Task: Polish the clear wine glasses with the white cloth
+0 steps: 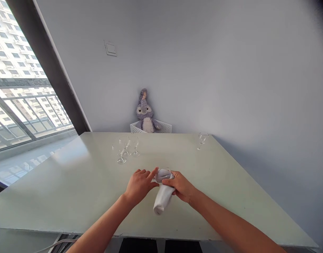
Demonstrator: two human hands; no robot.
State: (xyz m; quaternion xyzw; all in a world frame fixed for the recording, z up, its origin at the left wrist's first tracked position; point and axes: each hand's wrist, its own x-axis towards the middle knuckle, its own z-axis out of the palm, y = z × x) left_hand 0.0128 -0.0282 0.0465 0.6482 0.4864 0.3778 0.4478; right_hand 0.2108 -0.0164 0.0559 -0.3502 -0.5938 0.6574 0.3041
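Note:
In the middle of the head view, my right hand [183,186] grips a white cloth [163,198] that hangs down below its fingers. The cloth's upper part is bunched against a clear wine glass [157,175], mostly hidden by the cloth and fingers. From the other side my left hand [140,185] holds the edge of this glass between thumb and forefinger, its other fingers curled. Both hands are above the near middle of the table.
Three clear stemmed glasses [121,160] stand together at the table's left rear. Another stemmed glass [202,139] is near the far right corner. Behind the pale glossy table [216,203], a plush toy [147,116] sits in a white perforated basket [165,128]. Walls rise behind.

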